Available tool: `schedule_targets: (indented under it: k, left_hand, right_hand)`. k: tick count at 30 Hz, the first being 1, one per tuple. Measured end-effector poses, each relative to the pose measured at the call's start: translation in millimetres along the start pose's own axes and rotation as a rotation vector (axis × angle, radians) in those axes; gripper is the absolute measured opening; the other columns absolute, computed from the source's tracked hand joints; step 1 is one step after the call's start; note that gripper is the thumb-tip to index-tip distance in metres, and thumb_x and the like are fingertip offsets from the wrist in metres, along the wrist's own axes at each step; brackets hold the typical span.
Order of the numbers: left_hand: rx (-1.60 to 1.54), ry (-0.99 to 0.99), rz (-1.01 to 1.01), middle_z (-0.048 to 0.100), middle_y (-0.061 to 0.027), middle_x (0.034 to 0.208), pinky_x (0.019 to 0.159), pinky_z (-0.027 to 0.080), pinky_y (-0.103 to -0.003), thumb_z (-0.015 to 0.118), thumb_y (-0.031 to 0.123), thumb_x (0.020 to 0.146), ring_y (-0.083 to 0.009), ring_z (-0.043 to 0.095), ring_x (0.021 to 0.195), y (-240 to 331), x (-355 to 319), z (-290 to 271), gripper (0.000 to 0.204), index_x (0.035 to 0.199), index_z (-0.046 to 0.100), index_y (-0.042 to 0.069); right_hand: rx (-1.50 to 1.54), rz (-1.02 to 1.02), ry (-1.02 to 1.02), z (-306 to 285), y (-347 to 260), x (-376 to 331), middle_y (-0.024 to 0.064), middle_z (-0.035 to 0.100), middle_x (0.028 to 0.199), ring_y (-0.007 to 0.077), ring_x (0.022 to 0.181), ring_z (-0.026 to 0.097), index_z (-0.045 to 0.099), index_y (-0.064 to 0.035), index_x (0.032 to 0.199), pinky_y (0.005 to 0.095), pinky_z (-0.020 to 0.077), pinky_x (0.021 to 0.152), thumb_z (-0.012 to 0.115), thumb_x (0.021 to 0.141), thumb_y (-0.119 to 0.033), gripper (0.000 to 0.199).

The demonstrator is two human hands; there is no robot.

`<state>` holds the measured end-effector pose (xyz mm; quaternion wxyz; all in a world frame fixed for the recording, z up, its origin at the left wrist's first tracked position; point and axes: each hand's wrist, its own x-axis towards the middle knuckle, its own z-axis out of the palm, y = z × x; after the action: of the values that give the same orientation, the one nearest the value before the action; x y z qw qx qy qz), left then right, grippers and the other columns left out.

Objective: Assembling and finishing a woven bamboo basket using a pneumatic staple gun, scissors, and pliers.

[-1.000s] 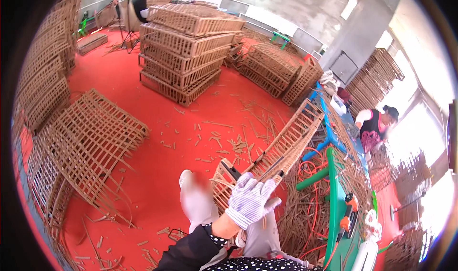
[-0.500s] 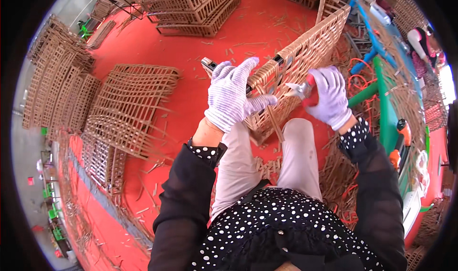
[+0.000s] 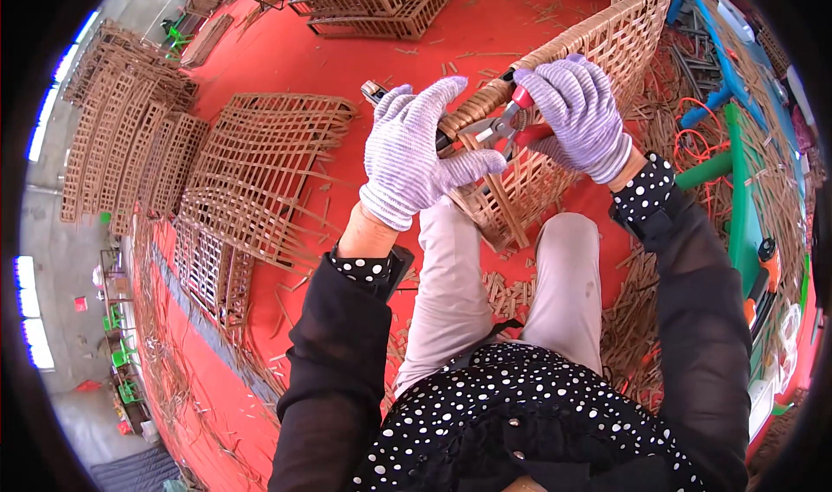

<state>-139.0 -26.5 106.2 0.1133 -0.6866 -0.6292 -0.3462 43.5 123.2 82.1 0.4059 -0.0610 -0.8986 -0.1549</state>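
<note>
A brown woven basket piece (image 3: 611,45) with a wrapped rim over a dark frame stands tilted in front of my knees. My left hand (image 3: 403,158), in a striped glove, grips its near rim, with the thumb stretched toward the loose strands. A metal-tipped piece (image 3: 374,91) sticks out beyond that hand. In my gloved right hand (image 3: 576,115) are red-handled pruning shears (image 3: 497,130). Their jaws point left, at the rim near my left thumb; whether they touch a strand I cannot tell. Flat woven strips (image 3: 511,210) hang below the shears.
Left of me lie an open woven panel (image 3: 269,167) and stacked lattice pieces (image 3: 130,136). Stacked baskets (image 3: 373,11) stand at the far side. Cut strip scraps (image 3: 503,293) litter the red floor (image 3: 260,58). On the right are a green frame (image 3: 744,188) and orange cord (image 3: 693,136).
My right hand has moved the shears up and left, so their jaws now lie by the rim. My left hand keeps its grip. The whole view has shifted somewhat.
</note>
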Motion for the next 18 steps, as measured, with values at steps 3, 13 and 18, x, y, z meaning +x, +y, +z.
schedule_targets:
  k: [3,13,18]
  left_hand:
    - [0.006,0.007,0.002,0.060,-0.0122,0.089,0.086,0.043,-0.040,0.078,0.052,0.052,-0.0300,0.057,0.087,1,2,1,0.079,0.111,0.056,0.004]
    - [-0.018,0.002,0.009,0.062,-0.0125,0.090,0.092,0.040,-0.041,0.077,0.053,0.051,-0.0304,0.058,0.088,5,1,-1,0.081,0.111,0.056,0.004]
    - [-0.024,0.003,0.025,0.062,-0.0129,0.091,0.093,0.038,-0.041,0.076,0.056,0.050,-0.0316,0.057,0.091,5,1,-5,0.084,0.112,0.055,0.003]
  right_hand:
    - [0.002,-0.054,-0.024,-4,11,6,0.0061,0.049,0.109,0.0257,0.100,0.048,0.045,-0.0118,0.125,0.0434,0.0356,0.093,0.073,0.051,-0.041,0.085]
    - [0.072,-0.268,-0.085,-1,31,21,0.0059,0.050,0.111,0.0242,0.100,0.050,0.043,-0.0109,0.128,0.0422,0.0380,0.089,0.075,0.048,-0.039,0.090]
    - [0.142,-0.266,-0.202,-11,38,24,0.0065,0.054,0.106,0.0241,0.095,0.054,0.042,-0.0089,0.127,0.0385,0.0411,0.085,0.076,0.055,-0.035,0.083]
